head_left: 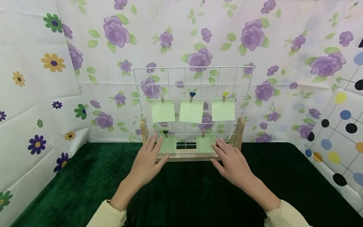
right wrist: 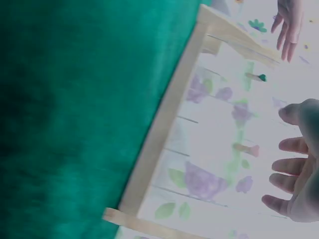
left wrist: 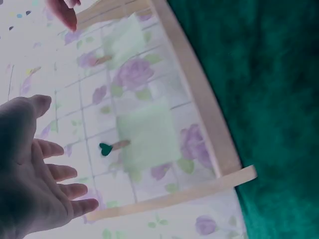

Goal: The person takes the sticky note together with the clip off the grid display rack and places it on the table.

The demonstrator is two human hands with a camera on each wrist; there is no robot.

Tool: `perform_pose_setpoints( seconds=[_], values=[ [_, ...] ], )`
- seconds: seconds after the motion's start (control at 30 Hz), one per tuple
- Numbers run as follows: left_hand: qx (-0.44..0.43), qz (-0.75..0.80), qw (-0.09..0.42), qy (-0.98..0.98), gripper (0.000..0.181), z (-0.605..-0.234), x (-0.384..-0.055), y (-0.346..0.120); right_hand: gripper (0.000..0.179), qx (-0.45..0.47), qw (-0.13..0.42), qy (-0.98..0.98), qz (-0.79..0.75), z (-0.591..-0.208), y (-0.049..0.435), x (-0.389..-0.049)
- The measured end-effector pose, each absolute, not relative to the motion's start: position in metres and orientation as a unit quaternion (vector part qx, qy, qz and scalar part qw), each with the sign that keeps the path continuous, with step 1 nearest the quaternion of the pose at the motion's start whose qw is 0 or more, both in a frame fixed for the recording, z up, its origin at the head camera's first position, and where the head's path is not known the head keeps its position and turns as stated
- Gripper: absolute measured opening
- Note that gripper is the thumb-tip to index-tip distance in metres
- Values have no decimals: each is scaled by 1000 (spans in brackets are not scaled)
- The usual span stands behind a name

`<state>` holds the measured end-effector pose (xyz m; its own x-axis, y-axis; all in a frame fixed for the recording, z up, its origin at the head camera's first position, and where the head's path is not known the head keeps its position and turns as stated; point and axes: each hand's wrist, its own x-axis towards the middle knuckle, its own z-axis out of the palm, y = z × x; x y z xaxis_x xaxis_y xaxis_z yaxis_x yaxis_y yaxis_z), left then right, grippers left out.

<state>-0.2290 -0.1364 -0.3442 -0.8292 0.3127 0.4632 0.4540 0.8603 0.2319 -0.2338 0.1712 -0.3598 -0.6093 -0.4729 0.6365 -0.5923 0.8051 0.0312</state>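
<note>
A white wire grid (head_left: pixel 185 84) stands in a wooden base (head_left: pixel 190 157). Along its upper part hang three pale green paper notes, the left note (head_left: pixel 163 111), the middle note (head_left: pixel 191 111) and the right note (head_left: pixel 223 110), each under a small heart-topped clothespin. Lower down, a note with a dark green heart clothespin (left wrist: pixel 105 149) and a note with a pink heart clothespin (right wrist: pixel 253 150) hang side by side. My left hand (head_left: pixel 146 162) is held with fingers spread before the lower left note; my right hand (head_left: pixel 232 160) does likewise before the lower right one. Neither holds anything.
Dark green cloth (head_left: pixel 184 195) covers the table. Behind the grid hangs a white sheet with purple roses (head_left: pixel 116 31). A flower-patterned sheet (head_left: pixel 22 116) closes off the left side, and a dotted sheet (head_left: pixel 340 135) the right.
</note>
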Motion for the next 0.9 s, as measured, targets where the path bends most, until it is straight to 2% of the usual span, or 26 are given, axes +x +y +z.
perform_pose_setpoints(
  seconds=[0.13, 0.23, 0.6, 0.9],
  values=[
    [-200, -221, 243, -923, 66, -328, -235, -144, 43, 315, 372, -863, 132, -343, 167, -238],
    [-192, -273, 242, -911, 63, -316, -240, -149, 38, 316, 377, -855, 162, -329, 164, -242],
    [-159, -417, 205, -871, 53, -275, -265, -160, 30, 295, 291, -845, 339, -271, 140, -263],
    [-137, -472, 187, -851, 52, -261, -277, -156, 31, 271, 238, -842, 401, -242, 117, -277]
  ],
)
